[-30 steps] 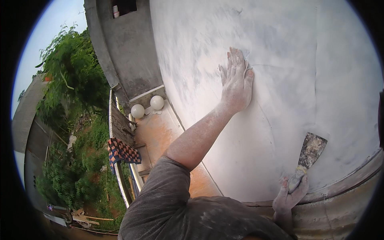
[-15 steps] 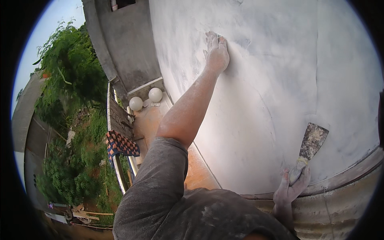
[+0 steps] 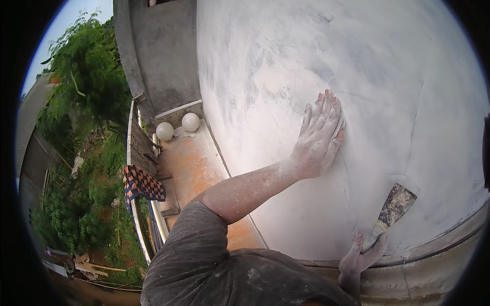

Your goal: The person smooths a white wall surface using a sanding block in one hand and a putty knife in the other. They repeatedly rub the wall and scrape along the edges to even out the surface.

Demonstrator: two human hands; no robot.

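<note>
My left hand (image 3: 319,137), coated in white dust, lies against the pale plastered wall (image 3: 286,214) with its fingers extended upward. Between its thumb side and the wall shows the edge of a thin sheet, seemingly sandpaper (image 3: 343,120); the palm and fingers hide most of it. Lower right, my right hand (image 3: 363,255) grips the handle of a putty knife (image 3: 397,205). Its wide blade, crusted with dried filler, points up and to the right, near the wall; whether the blade touches the wall I cannot tell.
Left of the wall runs a narrow orange-stained ledge floor (image 3: 189,160) with two white globes (image 3: 191,122) at its far end. A checkered cloth (image 3: 141,184) hangs over the railing (image 3: 137,219). Greenery lies beyond and below. Corrugated sheeting (image 3: 423,275) borders the wall's lower edge.
My left hand has slid down and to the right across the wall, its elbow bending more. The right hand still holds the putty knife, and the whole view has shifted slightly.
</note>
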